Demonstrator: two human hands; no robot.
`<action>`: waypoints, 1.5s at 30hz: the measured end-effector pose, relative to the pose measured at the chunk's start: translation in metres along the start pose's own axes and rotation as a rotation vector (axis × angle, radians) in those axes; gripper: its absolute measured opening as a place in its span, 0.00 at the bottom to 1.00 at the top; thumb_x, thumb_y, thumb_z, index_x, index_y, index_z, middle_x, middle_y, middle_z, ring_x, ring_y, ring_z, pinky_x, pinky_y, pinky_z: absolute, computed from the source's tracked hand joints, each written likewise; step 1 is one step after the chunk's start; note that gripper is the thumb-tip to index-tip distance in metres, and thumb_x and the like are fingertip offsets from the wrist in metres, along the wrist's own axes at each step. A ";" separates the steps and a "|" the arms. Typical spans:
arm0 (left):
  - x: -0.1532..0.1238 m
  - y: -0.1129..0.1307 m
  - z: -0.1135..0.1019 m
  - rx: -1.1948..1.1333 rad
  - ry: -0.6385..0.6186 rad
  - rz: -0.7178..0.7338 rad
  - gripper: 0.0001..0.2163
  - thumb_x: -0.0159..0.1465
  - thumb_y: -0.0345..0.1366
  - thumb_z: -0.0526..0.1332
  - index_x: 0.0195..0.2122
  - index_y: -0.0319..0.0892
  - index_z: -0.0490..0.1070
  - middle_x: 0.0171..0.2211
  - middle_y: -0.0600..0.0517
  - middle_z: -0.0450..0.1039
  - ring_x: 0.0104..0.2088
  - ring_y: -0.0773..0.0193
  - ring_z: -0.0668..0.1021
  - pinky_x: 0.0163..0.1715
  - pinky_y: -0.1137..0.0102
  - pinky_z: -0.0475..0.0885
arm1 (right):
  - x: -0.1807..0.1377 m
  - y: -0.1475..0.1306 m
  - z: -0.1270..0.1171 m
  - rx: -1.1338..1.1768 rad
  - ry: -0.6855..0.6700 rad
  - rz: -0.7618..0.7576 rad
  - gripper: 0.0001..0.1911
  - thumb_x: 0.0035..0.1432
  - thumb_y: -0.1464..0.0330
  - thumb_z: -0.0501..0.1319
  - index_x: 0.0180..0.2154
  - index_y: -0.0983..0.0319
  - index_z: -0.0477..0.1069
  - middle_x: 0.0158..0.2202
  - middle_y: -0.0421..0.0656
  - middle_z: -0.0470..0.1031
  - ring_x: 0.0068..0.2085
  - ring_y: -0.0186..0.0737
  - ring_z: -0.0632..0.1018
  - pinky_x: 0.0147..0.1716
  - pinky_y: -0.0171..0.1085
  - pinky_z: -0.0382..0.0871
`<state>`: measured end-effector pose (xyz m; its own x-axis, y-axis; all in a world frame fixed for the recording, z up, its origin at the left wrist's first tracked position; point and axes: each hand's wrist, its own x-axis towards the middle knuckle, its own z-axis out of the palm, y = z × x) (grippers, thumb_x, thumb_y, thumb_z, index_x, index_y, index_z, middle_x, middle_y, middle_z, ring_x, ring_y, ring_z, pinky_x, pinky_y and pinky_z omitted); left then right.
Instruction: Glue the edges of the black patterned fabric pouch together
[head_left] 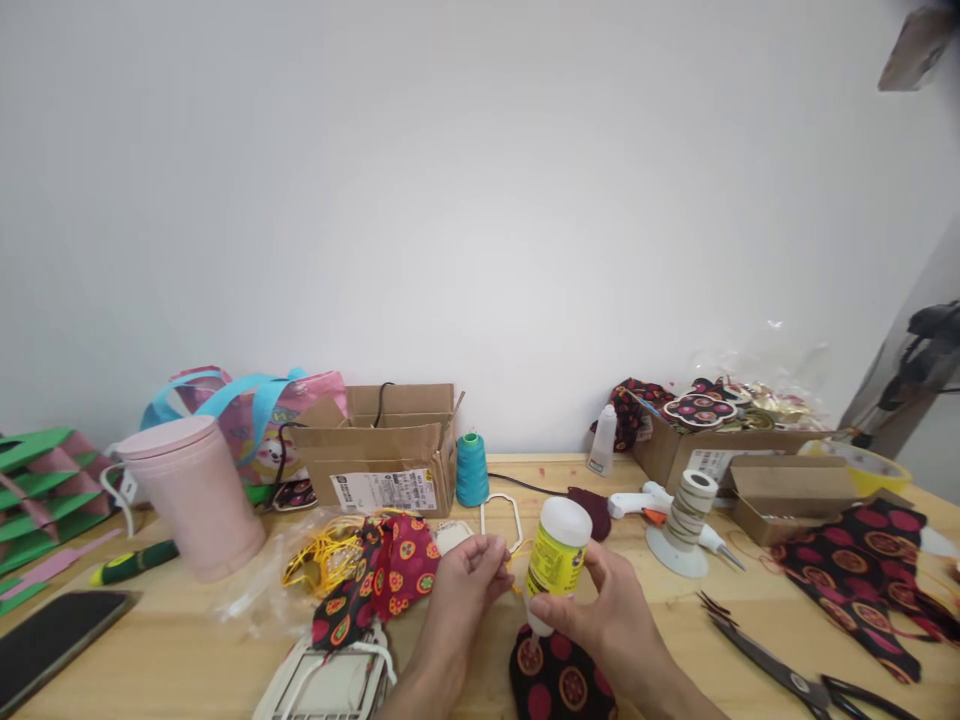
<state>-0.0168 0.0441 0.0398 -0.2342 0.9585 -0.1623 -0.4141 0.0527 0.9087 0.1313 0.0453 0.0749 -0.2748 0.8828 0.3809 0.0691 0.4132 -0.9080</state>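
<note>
A white glue bottle (559, 555) with a yellow label is gripped in my right hand (611, 620). It is tipped nozzle down, the tip at the dark patterned fabric piece (562, 685) at the table's front edge; whether it touches the fabric I cannot tell. Just left of the bottle is my left hand (469, 590), thumb and fingers pinched together. A bit of yellow shows by its fingertips, too small to name. Beside that hand lie red and black patterned fabric (382, 580), a bundle of yellow cord (322, 560) and a pale frame-like piece (322, 685).
Behind my hands stand a teal thread cone (472, 470) and a cardboard box (375, 470). A pink lidded cup (195, 500) and a phone (60, 645) are at left. Rightward are a glue gun (652, 500), a ribbon spool (688, 515), scissors (795, 680) and more patterned fabric (862, 575).
</note>
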 end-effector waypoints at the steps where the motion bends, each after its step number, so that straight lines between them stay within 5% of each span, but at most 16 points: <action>1: 0.000 0.000 0.000 -0.006 0.013 -0.009 0.18 0.38 0.44 0.70 0.23 0.36 0.71 0.22 0.53 0.70 0.23 0.72 0.71 0.28 0.75 0.70 | 0.000 0.001 0.000 0.003 -0.003 0.000 0.16 0.38 0.63 0.68 0.32 0.61 0.73 0.32 0.41 0.76 0.33 0.43 0.74 0.34 0.36 0.66; 10: -0.001 0.005 0.002 -0.063 0.103 -0.039 0.18 0.32 0.37 0.74 0.25 0.36 0.74 0.23 0.50 0.75 0.25 0.70 0.75 0.29 0.77 0.73 | -0.001 0.006 0.003 0.013 -0.006 0.002 0.16 0.37 0.63 0.69 0.32 0.62 0.73 0.31 0.41 0.75 0.34 0.43 0.73 0.35 0.36 0.66; 20: -0.002 0.006 0.001 -0.090 0.106 -0.037 0.03 0.49 0.24 0.66 0.25 0.35 0.73 0.20 0.53 0.73 0.21 0.73 0.74 0.27 0.76 0.74 | 0.002 0.007 0.003 0.266 0.020 0.114 0.14 0.38 0.65 0.69 0.29 0.63 0.71 0.28 0.41 0.77 0.31 0.40 0.74 0.30 0.35 0.68; 30: -0.004 0.012 0.004 -0.084 0.112 -0.062 0.04 0.52 0.20 0.62 0.25 0.34 0.73 0.22 0.50 0.75 0.24 0.71 0.75 0.29 0.77 0.74 | 0.001 0.008 0.002 0.265 0.022 0.119 0.13 0.38 0.66 0.69 0.29 0.63 0.72 0.28 0.40 0.77 0.30 0.38 0.74 0.29 0.33 0.67; 40: -0.003 0.007 0.000 -0.089 0.044 -0.055 0.15 0.36 0.36 0.73 0.24 0.35 0.73 0.23 0.51 0.73 0.25 0.71 0.74 0.31 0.76 0.73 | 0.000 0.004 0.003 0.185 0.023 0.112 0.12 0.37 0.67 0.68 0.28 0.62 0.72 0.28 0.40 0.77 0.30 0.40 0.74 0.29 0.34 0.68; 45: -0.004 0.008 0.000 -0.070 -0.012 -0.046 0.15 0.39 0.39 0.71 0.24 0.35 0.73 0.22 0.53 0.71 0.24 0.72 0.72 0.30 0.76 0.72 | -0.003 0.004 0.003 0.080 0.022 0.091 0.13 0.37 0.67 0.68 0.29 0.63 0.72 0.29 0.40 0.77 0.31 0.41 0.74 0.31 0.35 0.67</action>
<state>-0.0193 0.0412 0.0479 -0.2029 0.9590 -0.1980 -0.4844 0.0774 0.8714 0.1292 0.0437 0.0700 -0.2496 0.9210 0.2991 0.0155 0.3127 -0.9497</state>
